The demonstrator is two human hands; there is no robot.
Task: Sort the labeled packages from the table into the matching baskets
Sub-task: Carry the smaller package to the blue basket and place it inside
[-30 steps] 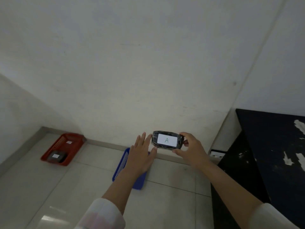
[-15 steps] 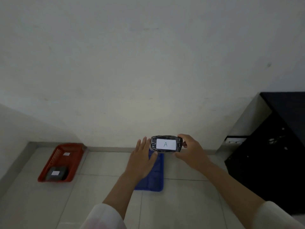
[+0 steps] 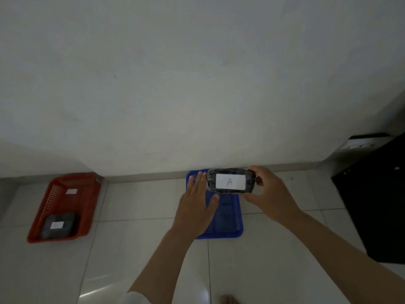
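A black wrapped package with a white label marked "A" is held up in my right hand, above the far end of the blue basket on the floor. My left hand is flat with fingers apart, its fingertips against the package's left end, and it covers the basket's left side. At the left, a red basket holds another dark package with a white label, and a white tag is stuck inside near its far end.
Both baskets lie on a pale tiled floor beside a white wall. A black table stands at the right edge. A bare toe shows at the bottom.
The view has swung left and down, so the blue basket now sits straight under my hands. The package stays in my right hand; the table has slid toward the right edge.
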